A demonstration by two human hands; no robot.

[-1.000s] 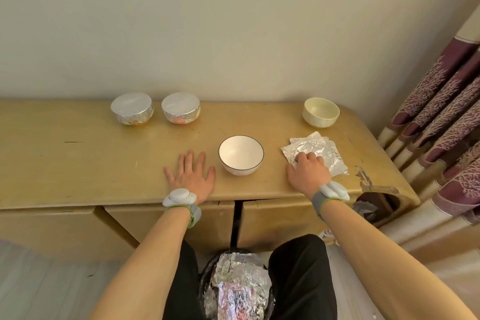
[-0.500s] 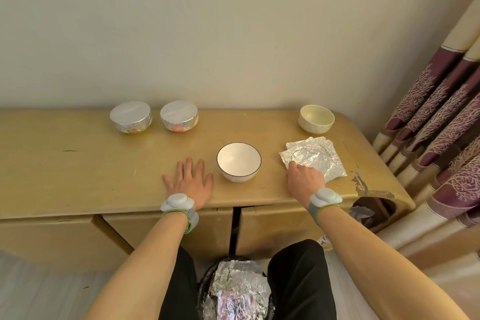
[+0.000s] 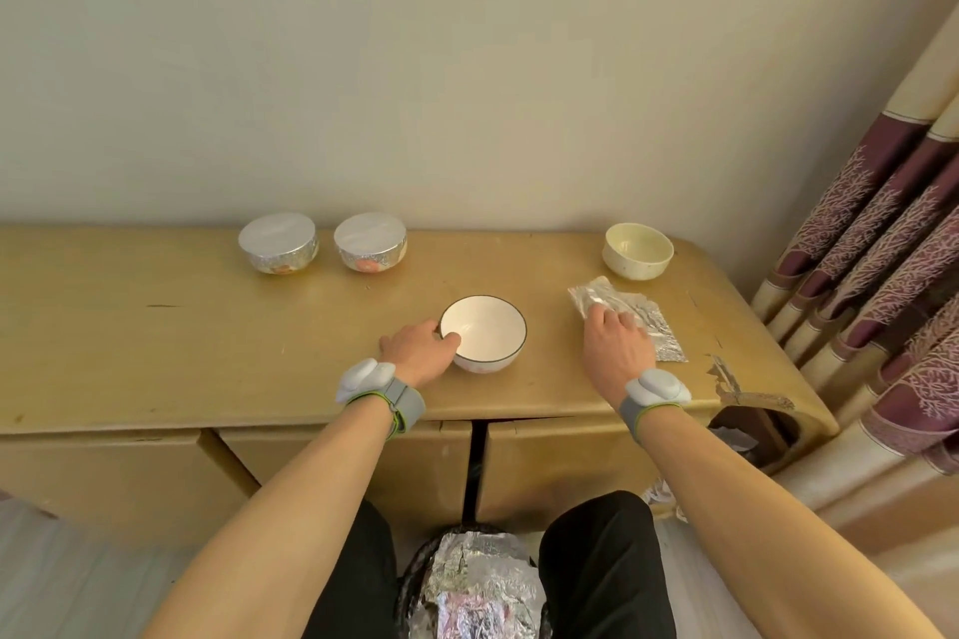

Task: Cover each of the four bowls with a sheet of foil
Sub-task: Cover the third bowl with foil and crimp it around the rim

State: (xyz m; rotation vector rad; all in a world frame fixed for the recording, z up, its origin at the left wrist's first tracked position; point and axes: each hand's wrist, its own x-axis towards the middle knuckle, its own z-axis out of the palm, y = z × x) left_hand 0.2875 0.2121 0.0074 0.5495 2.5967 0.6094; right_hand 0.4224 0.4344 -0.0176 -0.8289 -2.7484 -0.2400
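Note:
On the yellow wooden cabinet top, a white bowl with a dark rim stands uncovered near the front edge. My left hand grips its left side, thumb on the rim. To the right lies a stack of crumpled foil sheets; my right hand rests on it with fingers laid over the foil. A cream bowl stands uncovered behind the foil. Two bowls capped with foil, one left of the other, stand at the back left.
A wall runs right behind the cabinet. Patterned curtains hang at the right. The cabinet's front right corner is chipped. A bin lined with foil stands on the floor between my knees.
My left hand left the cabinet top and took hold of the white bowl's left side. My right hand slid forward onto the foil stack. The view tilted up.

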